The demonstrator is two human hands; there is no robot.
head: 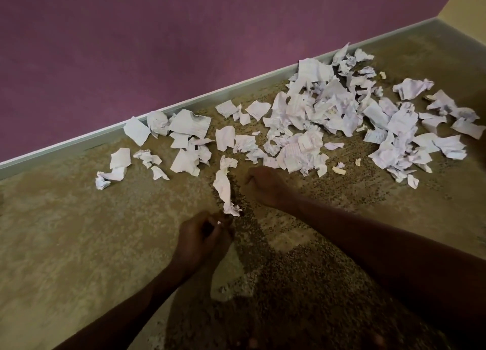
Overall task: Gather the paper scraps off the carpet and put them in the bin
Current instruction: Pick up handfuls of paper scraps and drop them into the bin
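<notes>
Paper scraps (pixel 313 121) lay strewn across tan carpet (pixel 79 244), in a band along the pale skirting board (pixel 184 101) under a purple wall (pixel 157 34). Densest heap was right of centre, near the corner where a yellow wall (pixel 470 5) began; looser pieces trailed left, including a crumpled ball (pixel 157 122) touching the skirting. Left hand (pixel 202 238) was low over the carpet, grip curled and pinching the bottom end of a long twisted strip (pixel 224 185); a bit of white showed between its fingers. Strip ran up from that hand toward the heap. Right hand (pixel 265 185) sat just right of the strip, near the heap's front edge, fingers curled under and knuckles toward the camera; couldn't tell whether its grip held any paper. Both forearms came in from the bottom of the head view, right one crossing from the lower right. Dark shadow covered the carpet below the arms. No bin in view.
</notes>
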